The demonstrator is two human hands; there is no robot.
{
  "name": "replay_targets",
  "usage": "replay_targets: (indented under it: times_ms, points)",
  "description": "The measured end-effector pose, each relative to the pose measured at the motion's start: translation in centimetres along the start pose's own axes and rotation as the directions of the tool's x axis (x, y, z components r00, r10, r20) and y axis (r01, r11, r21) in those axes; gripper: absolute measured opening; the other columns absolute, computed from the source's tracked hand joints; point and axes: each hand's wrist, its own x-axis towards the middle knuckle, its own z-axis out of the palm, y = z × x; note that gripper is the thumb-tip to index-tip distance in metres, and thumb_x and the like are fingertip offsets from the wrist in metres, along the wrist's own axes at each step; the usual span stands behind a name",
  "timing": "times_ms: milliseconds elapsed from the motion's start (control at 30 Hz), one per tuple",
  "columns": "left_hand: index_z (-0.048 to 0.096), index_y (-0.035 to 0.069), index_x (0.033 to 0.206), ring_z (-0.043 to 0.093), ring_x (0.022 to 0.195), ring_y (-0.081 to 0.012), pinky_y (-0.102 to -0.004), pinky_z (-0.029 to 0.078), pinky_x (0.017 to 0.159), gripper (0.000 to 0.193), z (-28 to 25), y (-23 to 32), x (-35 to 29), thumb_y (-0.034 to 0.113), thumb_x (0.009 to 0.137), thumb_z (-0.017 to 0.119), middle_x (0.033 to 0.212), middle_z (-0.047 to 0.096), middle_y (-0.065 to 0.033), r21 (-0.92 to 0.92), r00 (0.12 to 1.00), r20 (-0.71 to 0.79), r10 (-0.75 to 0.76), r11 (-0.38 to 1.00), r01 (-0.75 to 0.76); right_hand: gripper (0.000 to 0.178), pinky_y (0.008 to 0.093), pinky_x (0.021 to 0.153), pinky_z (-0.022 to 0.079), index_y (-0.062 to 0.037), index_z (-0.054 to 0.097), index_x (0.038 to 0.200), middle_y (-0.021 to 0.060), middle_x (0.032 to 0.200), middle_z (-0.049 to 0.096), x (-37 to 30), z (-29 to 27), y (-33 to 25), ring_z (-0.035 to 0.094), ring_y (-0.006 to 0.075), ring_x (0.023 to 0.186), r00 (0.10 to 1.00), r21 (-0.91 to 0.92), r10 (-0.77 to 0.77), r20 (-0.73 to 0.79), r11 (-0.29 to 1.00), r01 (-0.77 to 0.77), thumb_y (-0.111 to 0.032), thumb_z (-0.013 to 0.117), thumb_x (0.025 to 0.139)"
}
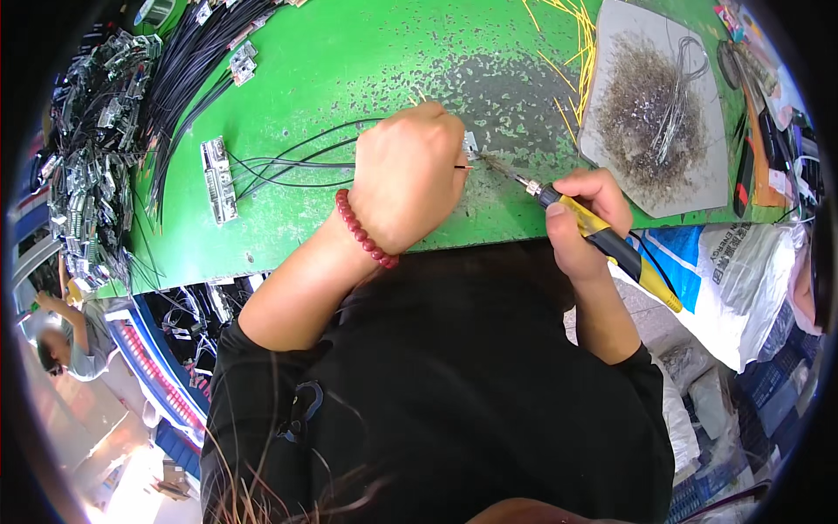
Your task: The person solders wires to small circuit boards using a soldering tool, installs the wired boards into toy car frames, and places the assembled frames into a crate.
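Observation:
My left hand (406,170) is closed, its fingers mostly hidden behind its back. Several thin black wires (297,163) run into it from a silvery metal strip of connectors (218,179) lying on the left. A short wire end with an orange-copper tip pokes out at its right side. Just beyond the fingers sits a small silvery metal piece (471,144). My right hand (594,218) grips a yellow and black soldering iron (602,234) by its handle. The iron's tip points left, right beside the metal piece and the wire end; whether they touch, I cannot tell.
On the green table (323,52) a grey board (602,148) carries dark residue and a tangle of thin solder wire (676,113). Yellow wires (572,65) lie beside it. Bundled black cables (183,96) and piled metal connectors (92,157) fill the left. Another person (74,341) is at far left.

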Motion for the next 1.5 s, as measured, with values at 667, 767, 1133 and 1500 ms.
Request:
replay_targets:
  times_ms: [667,767,1133,1500]
  points:
    - [0.057,0.004,0.07,0.061,0.073,-0.0328,-0.0422,0.05,0.062,0.006,-0.1,-0.1,0.0,0.005,0.07,0.063,0.077,0.059,-0.0106,-0.027,1.0,0.013,0.012,1.0,-0.011,0.028,0.0224,0.066,0.042,0.0001,0.054,0.102,0.0071,0.088,0.06,-0.3,0.0,1.3,0.051,0.0073,0.073,0.988,0.127,-0.07,-0.14,0.988,0.088,-0.016,0.07,0.085]
    - [0.058,0.004,0.069,0.061,0.073,-0.0329,-0.0425,0.05,0.062,0.006,0.1,-0.2,-0.1,0.006,0.07,0.063,0.077,0.06,-0.0108,-0.044,1.0,0.012,0.013,0.999,-0.012,0.037,0.0243,0.072,0.049,0.0016,0.053,0.118,0.0155,0.101,0.066,0.6,1.7,-0.3,0.062,0.0119,0.082,0.991,0.168,-0.037,-0.131,0.984,0.059,-0.018,0.068,0.09]
    - [0.058,0.004,0.071,0.061,0.074,-0.0345,-0.044,0.05,0.063,0.008,-0.2,-0.2,-0.3,0.007,0.07,0.065,0.078,0.06,-0.0114,-0.075,1.0,0.004,0.011,0.997,-0.011,0.042,0.026,0.061,0.051,-0.0046,0.062,0.114,0.01,0.087,0.068,3.3,5.1,-1.8,0.064,0.0122,0.067,0.935,-0.22,-0.347,0.072,0.909,0.355,0.005,0.074,0.074]
    - [0.059,0.004,0.071,0.061,0.073,-0.0341,-0.0433,0.049,0.062,0.006,-0.2,-0.5,-0.2,0.007,0.071,0.064,0.077,0.06,-0.0115,-0.07,1.0,0.007,0.004,0.998,-0.003,0.038,0.0225,0.061,0.048,-0.0055,0.061,0.114,0.0058,0.078,0.065,3.8,4.9,-1.3,0.059,0.0073,0.067,0.973,-0.18,-0.211,0.09,0.958,0.224,0.006,0.069,0.079]
